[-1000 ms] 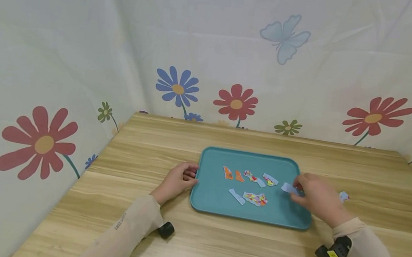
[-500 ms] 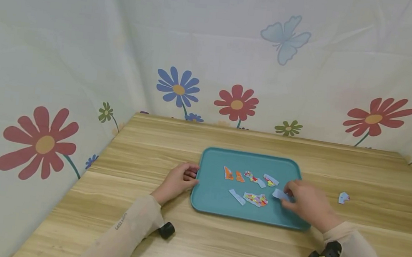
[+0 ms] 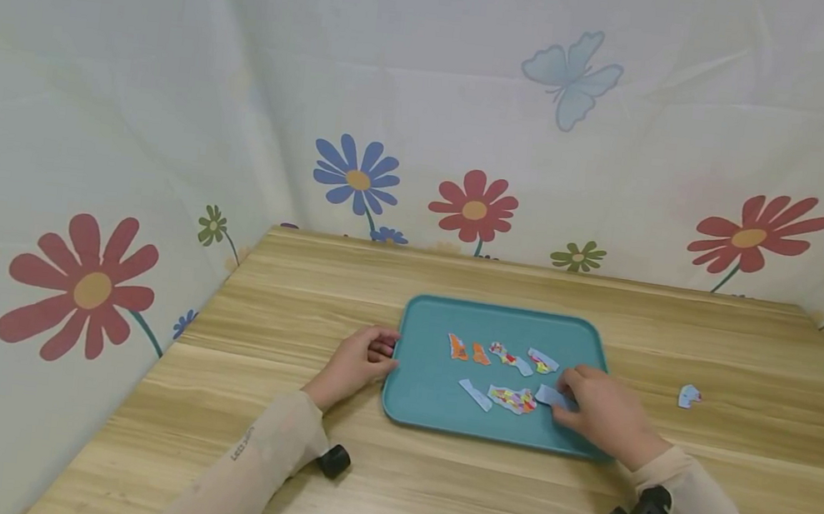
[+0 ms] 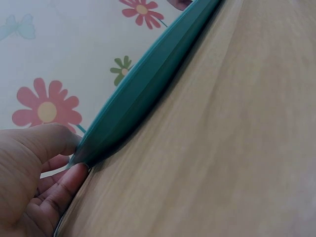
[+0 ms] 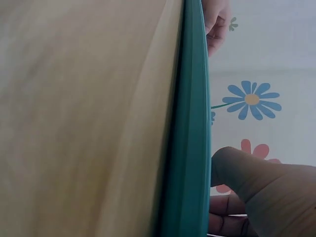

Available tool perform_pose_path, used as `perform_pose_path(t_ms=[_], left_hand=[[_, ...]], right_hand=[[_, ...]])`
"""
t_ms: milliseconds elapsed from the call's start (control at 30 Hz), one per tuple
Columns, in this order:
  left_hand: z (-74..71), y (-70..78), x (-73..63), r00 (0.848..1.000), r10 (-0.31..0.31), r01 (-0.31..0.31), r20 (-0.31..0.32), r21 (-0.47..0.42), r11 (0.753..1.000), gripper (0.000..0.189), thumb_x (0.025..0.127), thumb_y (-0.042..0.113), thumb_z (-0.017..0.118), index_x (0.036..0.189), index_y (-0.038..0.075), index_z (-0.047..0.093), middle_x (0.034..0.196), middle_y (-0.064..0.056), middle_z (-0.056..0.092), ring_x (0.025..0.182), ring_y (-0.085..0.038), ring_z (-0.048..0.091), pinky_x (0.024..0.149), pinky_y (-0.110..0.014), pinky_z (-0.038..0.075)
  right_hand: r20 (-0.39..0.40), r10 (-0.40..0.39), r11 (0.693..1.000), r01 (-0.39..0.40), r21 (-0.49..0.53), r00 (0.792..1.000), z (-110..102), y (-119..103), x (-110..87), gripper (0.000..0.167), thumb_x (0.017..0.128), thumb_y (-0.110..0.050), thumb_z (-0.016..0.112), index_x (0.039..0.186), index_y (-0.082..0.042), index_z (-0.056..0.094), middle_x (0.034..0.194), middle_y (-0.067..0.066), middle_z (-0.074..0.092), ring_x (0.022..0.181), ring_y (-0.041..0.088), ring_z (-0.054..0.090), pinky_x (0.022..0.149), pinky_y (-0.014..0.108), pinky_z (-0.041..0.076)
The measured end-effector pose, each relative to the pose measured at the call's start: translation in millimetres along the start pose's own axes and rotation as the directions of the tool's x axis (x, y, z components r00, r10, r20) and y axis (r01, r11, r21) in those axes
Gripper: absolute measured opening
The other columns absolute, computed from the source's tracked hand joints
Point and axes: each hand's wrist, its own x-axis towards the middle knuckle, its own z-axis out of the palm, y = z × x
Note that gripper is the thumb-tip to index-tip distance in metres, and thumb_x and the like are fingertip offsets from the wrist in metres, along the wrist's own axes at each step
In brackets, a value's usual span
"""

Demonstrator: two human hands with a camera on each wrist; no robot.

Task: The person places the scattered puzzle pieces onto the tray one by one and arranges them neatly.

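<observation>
A teal tray (image 3: 484, 429) holds several torn paper pieces. My left hand (image 3: 355, 364) grips the tray's left edge; in the left wrist view its thumb (image 4: 59, 139) lies at the rim with the fingers beside and below. My right hand (image 3: 603, 407) pinches a pale blue torn paper piece (image 3: 551, 396) low over the tray's right part. This piece lies right at the end of a larger torn piece with colourful print (image 3: 513, 399). The tray wall (image 5: 192, 128) hides the paper in the right wrist view.
In a row behind lie two orange scraps (image 3: 459, 347), a bent printed strip (image 3: 510, 358) and a small printed piece (image 3: 543, 360). A plain pale strip (image 3: 475, 394) sits front left. Another scrap (image 3: 689, 396) rests on the wooden table (image 3: 477, 498), right of the tray.
My right hand has moved left across the tray with the pale blue paper piece, up to the end of the large printed piece. My left hand stays at the tray's edge.
</observation>
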Motion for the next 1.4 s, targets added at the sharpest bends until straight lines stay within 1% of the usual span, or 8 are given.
perform_pose_path(t_ms=[200, 367, 700, 1000, 1200, 1300, 1400], left_hand=[[0.5, -1.7, 1.1, 1.000, 0.005, -0.005, -0.003, 0.001, 1.000, 0.040, 0.085, 0.001, 0.070, 0.123, 0.001, 0.060, 0.111, -0.014, 0.062, 0.094, -0.019, 0.063, 0.080, -0.025, 0.056], [1.0, -2.9, 1.8, 1.000, 0.012, -0.012, -0.004, 0.008, 1.000, 0.040, 0.085, 0.002, 0.070, 0.123, 0.001, 0.060, 0.111, -0.013, 0.062, 0.095, -0.019, 0.063, 0.081, -0.025, 0.056], [1.9, -4.0, 2.4, 1.000, 0.013, -0.013, -0.005, 0.006, 1.000, 0.040, 0.085, 0.001, 0.069, 0.124, 0.001, 0.059, 0.111, -0.013, 0.062, 0.095, -0.019, 0.063, 0.081, -0.024, 0.056], [1.7, -3.8, 3.2, 1.000, 0.011, -0.011, -0.004, 0.002, 1.000, 0.040, 0.085, 0.001, 0.070, 0.123, 0.000, 0.059, 0.110, -0.014, 0.062, 0.095, -0.020, 0.063, 0.081, -0.024, 0.055], [2.1, -3.6, 2.9, 1.000, 0.014, -0.014, -0.008, 0.008, 1.000, 0.040, 0.085, 0.000, 0.070, 0.123, 0.000, 0.059, 0.109, -0.014, 0.062, 0.095, -0.021, 0.063, 0.081, -0.024, 0.056], [2.2, -3.9, 3.0, 1.000, 0.011, -0.011, -0.006, 0.007, 1.000, 0.040, 0.085, 0.000, 0.070, 0.123, 0.000, 0.059, 0.109, -0.014, 0.062, 0.095, -0.020, 0.063, 0.081, -0.024, 0.055], [1.9, -4.0, 3.6, 1.000, 0.009, -0.009, -0.007, 0.005, 1.000, 0.040, 0.085, 0.001, 0.070, 0.123, 0.000, 0.059, 0.109, -0.014, 0.062, 0.095, -0.020, 0.063, 0.081, -0.024, 0.055]], right_hand=[[0.013, 0.001, 1.000, -0.001, -0.024, 1.000, 0.9, -2.3, -0.8, 0.020, 0.077, -0.024, 0.075, 0.079, -0.010, 0.061, 0.073, -0.002, 0.051, 0.064, 0.010, 0.043, 0.053, 0.025, 0.041], [0.007, 0.003, 1.000, -0.003, -0.028, 1.000, 2.9, -2.3, -1.1, 0.020, 0.077, -0.024, 0.076, 0.079, -0.010, 0.061, 0.073, -0.002, 0.051, 0.065, 0.010, 0.043, 0.053, 0.025, 0.041], [0.012, 0.020, 1.000, -0.020, -0.002, 1.000, 3.6, 0.6, -0.4, 0.019, 0.079, -0.025, 0.075, 0.083, -0.009, 0.065, 0.078, -0.001, 0.056, 0.067, 0.009, 0.049, 0.056, 0.029, 0.049], [0.006, 0.043, 0.998, -0.043, 0.042, 0.999, -2.8, 5.5, 0.6, 0.023, 0.079, -0.025, 0.075, 0.090, -0.006, 0.067, 0.083, 0.003, 0.062, 0.071, 0.013, 0.059, 0.059, 0.033, 0.053], [0.004, 0.057, 0.997, -0.057, 0.044, 0.998, -9.9, 10.1, 0.5, 0.024, 0.080, -0.023, 0.074, 0.094, -0.004, 0.067, 0.087, 0.006, 0.064, 0.073, 0.015, 0.061, 0.059, 0.032, 0.054], [0.007, 0.076, 0.996, -0.077, 0.049, 0.997, -14.7, 12.4, 0.3, 0.025, 0.080, -0.022, 0.073, 0.096, -0.003, 0.067, 0.088, 0.007, 0.066, 0.072, 0.016, 0.062, 0.057, 0.032, 0.053], [0.004, 0.083, 0.995, -0.083, 0.058, 0.997, -19.4, 15.7, 0.4, 0.026, 0.080, -0.021, 0.073, 0.097, -0.002, 0.067, 0.089, 0.009, 0.066, 0.072, 0.018, 0.062, 0.058, 0.034, 0.054]])
